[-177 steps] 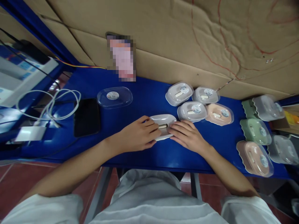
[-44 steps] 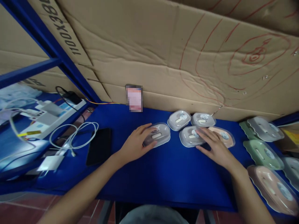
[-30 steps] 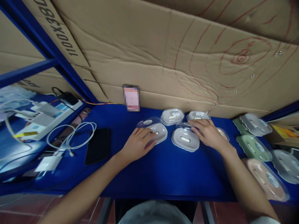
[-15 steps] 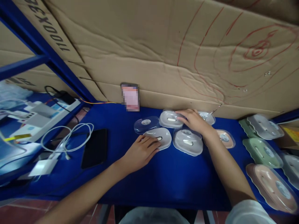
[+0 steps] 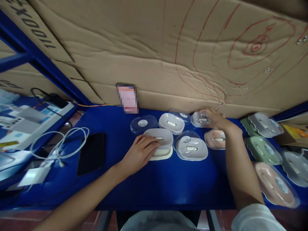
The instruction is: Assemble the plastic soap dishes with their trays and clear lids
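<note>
My left hand (image 5: 143, 148) has its fingers at the slot of a light grey oval soap dish tray (image 5: 166, 142), raised over its cream base (image 5: 161, 155). Fingers of my right hand (image 5: 215, 119) are closed round a small grey soap dish with a clear lid (image 5: 200, 119) at the back; the fingertips are partly hidden. Between the hands stand an uncovered grey soap dish (image 5: 171, 124) and another grey soap dish (image 5: 192, 150) with a clear lid (image 5: 186, 138) at its rear. A pink soap dish (image 5: 213, 139) sits below my right wrist.
Loose clear lids (image 5: 143, 124) lie left and behind. Green soap dishes (image 5: 263, 150) and a peach one (image 5: 273, 183) line the right side. At left are a black phone (image 5: 90, 154), a white cable (image 5: 62, 146) and a power strip (image 5: 48, 125). Cardboard (image 5: 134, 48) walls the back.
My right hand has moved right, from the back-left dish to the small grey one. The back-left dish's lid is off, behind it. My left hand has lifted the tray, exposing the base. The view shifted slightly.
</note>
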Motion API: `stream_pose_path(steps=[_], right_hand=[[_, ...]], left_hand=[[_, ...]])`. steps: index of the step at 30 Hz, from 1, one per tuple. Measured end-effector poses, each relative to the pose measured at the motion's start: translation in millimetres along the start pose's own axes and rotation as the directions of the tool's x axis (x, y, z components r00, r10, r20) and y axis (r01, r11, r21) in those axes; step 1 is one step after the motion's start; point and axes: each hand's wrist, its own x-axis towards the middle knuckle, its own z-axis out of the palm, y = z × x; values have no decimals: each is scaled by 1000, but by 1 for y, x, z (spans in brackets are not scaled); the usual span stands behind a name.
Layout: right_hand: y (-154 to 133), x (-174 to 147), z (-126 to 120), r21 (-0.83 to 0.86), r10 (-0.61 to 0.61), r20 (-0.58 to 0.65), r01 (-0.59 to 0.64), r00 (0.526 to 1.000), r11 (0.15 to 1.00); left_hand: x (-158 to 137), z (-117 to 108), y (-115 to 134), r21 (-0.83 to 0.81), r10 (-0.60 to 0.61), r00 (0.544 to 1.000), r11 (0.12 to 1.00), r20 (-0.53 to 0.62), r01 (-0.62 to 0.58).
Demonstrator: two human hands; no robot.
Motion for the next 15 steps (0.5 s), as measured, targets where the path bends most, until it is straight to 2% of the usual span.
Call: stream_pose_path(steps=[4,7,10,11,13,15], right_hand=[[-7,0,-2,2,54,52,-54,997,999],[-16,-8,-22,15,76,2,-76,997,997],[-31,-23,-46,28,83,-100,-81,992,996],[-38,-28,-51,32,78,-95,-75,992,997],[-52,-33,-52,16,98,5,-98,995,995],[-63,-30,-41,-40,156,154,-152,976,988]], left_hand=[[0,0,-1,-9,11,1000,1000,6,-11],[1,-1,0,-15,37,999,999,-16,-37],[2,-2,2,-19,64,997,998,-47,-65],[2,-2,3,-24,71,996,997,-51,-72],[3,-3,4,-38,80,996,996,-44,-82],[3,-3,5,-53,85,996,995,-26,-86]])
